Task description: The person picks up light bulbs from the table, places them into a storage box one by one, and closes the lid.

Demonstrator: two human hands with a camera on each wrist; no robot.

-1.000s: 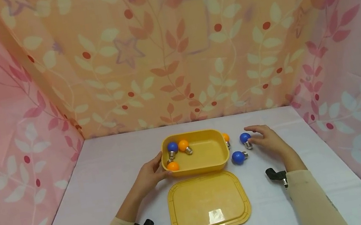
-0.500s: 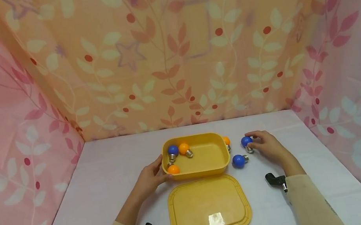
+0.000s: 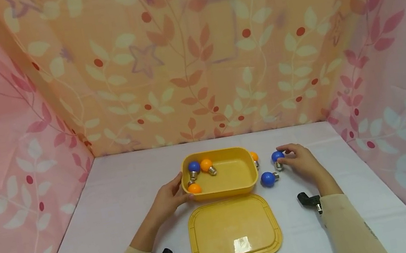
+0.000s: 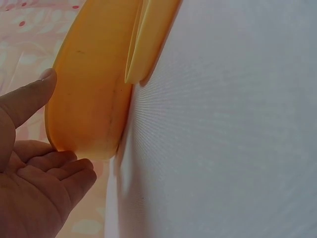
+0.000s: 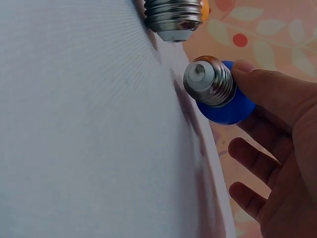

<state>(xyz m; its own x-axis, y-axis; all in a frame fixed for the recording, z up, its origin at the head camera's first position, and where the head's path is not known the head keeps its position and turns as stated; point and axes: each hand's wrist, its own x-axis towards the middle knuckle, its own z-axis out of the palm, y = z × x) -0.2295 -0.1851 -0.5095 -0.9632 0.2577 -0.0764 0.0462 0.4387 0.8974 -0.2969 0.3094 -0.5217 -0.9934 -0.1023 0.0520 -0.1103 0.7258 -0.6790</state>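
Right grip (image 3: 303, 162) on bulb (image 5: 230, 111) (blue)

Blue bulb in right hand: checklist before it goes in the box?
1. Right-hand grip on blue bulb: ok, thumb and finger pinching.
2. Bulb clear of table: cannot tell.
3. Left-hand grip on yellow box: ok, at its left end.
4. Lid off: ok, flat on table.
5. Room inside: ok, right half looks bare.
6. Low straight path: not ok, orange bulb in between.
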